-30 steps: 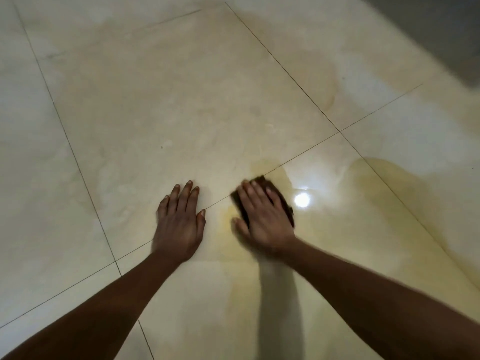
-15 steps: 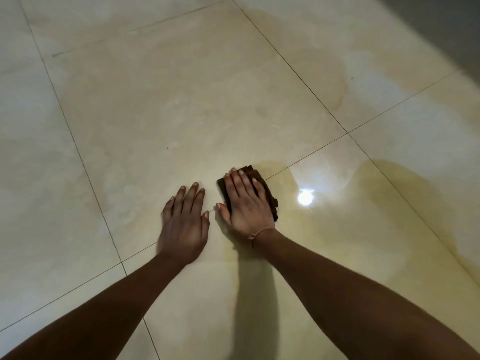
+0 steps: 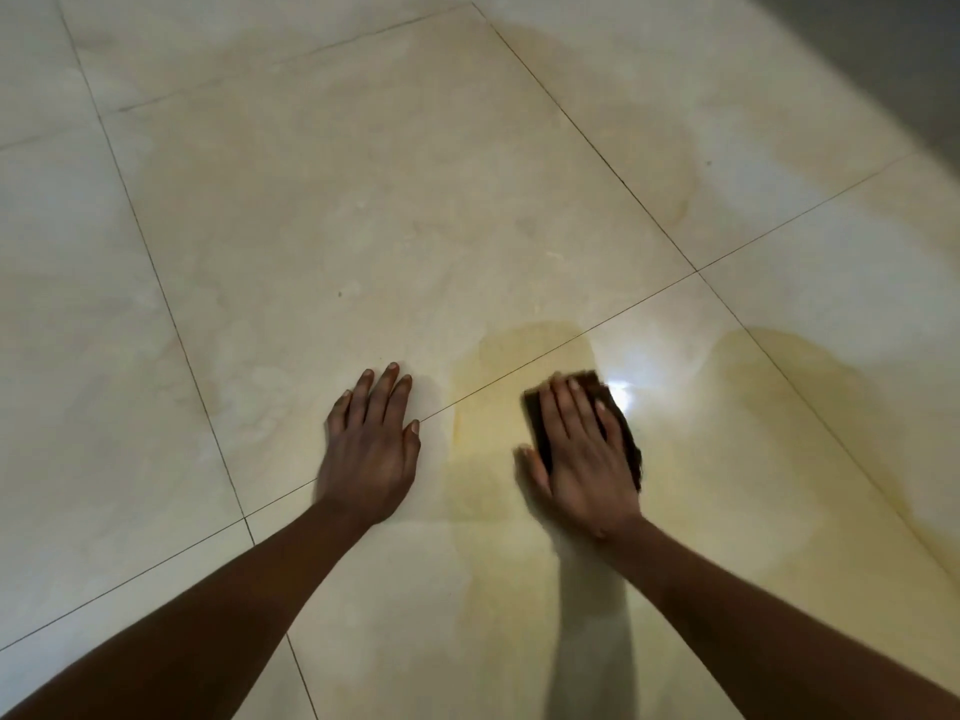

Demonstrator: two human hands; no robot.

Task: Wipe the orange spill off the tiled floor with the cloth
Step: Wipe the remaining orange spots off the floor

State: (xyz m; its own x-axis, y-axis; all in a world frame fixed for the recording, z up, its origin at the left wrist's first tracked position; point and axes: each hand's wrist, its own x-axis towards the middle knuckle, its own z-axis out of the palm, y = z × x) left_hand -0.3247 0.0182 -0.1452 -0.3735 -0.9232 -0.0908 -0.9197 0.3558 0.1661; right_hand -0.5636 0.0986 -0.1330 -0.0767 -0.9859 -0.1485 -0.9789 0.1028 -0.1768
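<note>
My right hand lies flat with straight fingers on a dark brown cloth, pressing it onto the tiled floor; only the cloth's edges show around the hand. The hand and cloth are blurred. A pale orange spill spreads over the glossy cream tiles between my hands and on to the right. My left hand rests palm-down with fingers spread on the floor, left of the spill's edge and holding nothing.
Large cream tiles with thin dark grout lines run all around. Fainter yellowish staining lies farther back. A bright light reflection glints beside the cloth. A dark grey area borders the floor at top right.
My right hand has slid the cloth to the right, away from my left hand, uncovering orange-stained floor between them. My left hand has stayed planted.
</note>
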